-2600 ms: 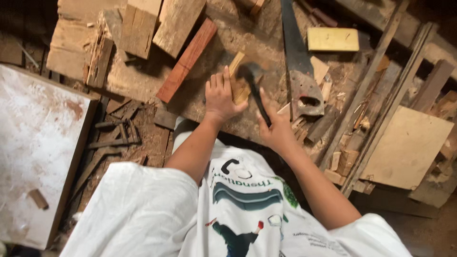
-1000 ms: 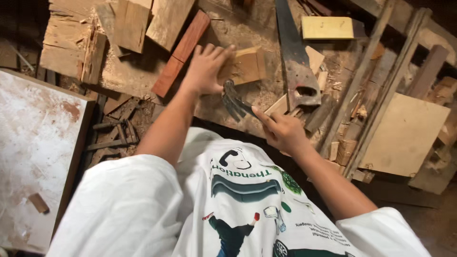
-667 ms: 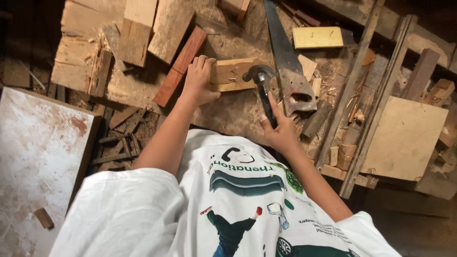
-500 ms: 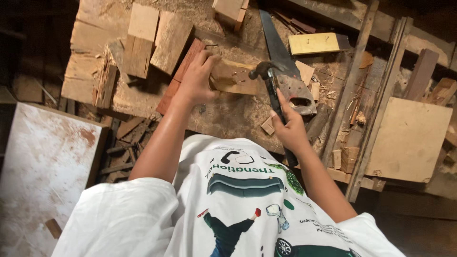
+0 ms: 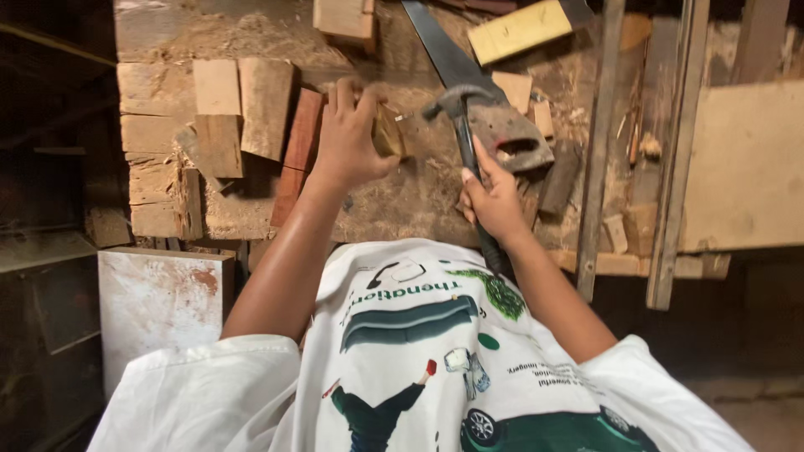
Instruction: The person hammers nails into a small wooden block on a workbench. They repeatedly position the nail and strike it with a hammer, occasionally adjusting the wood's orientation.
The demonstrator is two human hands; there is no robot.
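**Hammer raised beside the small block**

We have the left hand (image 5: 347, 138) wrapped around a small wooden block (image 5: 387, 130), pinning it on the sawdust-covered bench (image 5: 402, 197). The right hand (image 5: 494, 197) is clenched on the handle of a claw hammer (image 5: 459, 113), whose head now hangs just beside the block, at its right. Half a second ago the hammer head stood a little farther off; a second ago it lay low over the bench and the left hand was only reaching for the block. We judge that a blow on the block, or on something small set in it, is in hand; what sticks out of the block is too small to tell.

Behind the hammer lies a handsaw (image 5: 469, 84), its handle touching the hammer's shaft in view. Left of the hand sits a reddish wood strip (image 5: 297, 155) among pale offcuts (image 5: 243, 109).

Packages and labels: none show on the bench. A yellow flat block (image 5: 519, 29) lies at the top, a pale board (image 5: 741, 163) at right, a white slab (image 5: 159, 301) low at left.
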